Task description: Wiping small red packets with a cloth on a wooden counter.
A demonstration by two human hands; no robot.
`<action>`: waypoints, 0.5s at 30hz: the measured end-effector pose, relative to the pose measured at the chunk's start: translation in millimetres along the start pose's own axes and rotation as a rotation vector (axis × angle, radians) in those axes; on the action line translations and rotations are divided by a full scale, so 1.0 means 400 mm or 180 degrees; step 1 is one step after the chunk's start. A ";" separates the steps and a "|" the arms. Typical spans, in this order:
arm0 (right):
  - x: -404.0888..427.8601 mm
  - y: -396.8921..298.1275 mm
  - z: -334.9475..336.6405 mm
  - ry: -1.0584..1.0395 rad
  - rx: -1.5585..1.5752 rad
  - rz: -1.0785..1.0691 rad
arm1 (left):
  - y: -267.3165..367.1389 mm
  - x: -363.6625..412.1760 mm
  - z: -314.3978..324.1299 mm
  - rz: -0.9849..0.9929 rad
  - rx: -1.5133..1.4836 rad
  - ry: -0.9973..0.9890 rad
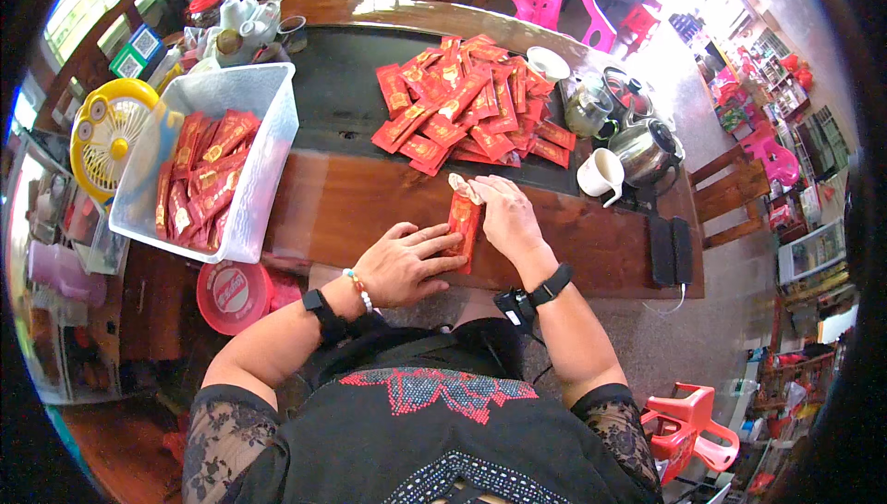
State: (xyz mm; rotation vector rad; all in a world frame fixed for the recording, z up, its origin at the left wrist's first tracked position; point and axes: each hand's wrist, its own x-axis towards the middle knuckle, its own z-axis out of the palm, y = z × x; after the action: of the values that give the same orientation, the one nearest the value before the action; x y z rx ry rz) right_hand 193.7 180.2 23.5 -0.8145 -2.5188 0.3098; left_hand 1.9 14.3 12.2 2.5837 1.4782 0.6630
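A single long red packet with gold print (pixel 463 223) lies upright before me near the table's front edge. My left hand (pixel 409 265) is spread flat, its fingertips resting on the packet's left side. At the packet's top end is a beige crumpled piece (pixel 463 189); whether it is cloth or paper I cannot tell. The fingers of my right hand (pixel 509 216) are curled and bent over that piece, and its palm lies along the packet's right edge. Just beyond both hands spreads a heap of similar red packets (pixel 471 102).
At left stands a translucent plastic bin (pixel 270 178) with more red packets (pixel 208 175), beside a yellow fan (pixel 114 137). On the right are a white mug (pixel 600 173), a steel kettle (pixel 644 150), a glass teapot (pixel 587 112), a white bowl (pixel 547 64) and a black device with a cable (pixel 669 251).
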 end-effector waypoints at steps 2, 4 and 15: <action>-0.018 -0.016 0.014 0.0096 -0.0033 0.0017 | -0.001 -0.002 0.002 -0.0026 0.0007 0.0011; -0.051 -0.041 0.015 0.0286 -0.0085 -0.0052 | 0.001 0.000 0.004 -0.0061 -0.0005 0.0010; -0.149 -0.154 -0.065 0.0137 0.0502 -0.0272 | 0.001 0.001 -0.002 -0.0003 -0.0017 0.0144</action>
State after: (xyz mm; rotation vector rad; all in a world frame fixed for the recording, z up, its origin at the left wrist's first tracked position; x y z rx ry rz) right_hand 219.0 97.1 45.7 -0.6437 -2.4450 0.4508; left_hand 2.1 14.2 13.2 2.5805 1.4884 0.7291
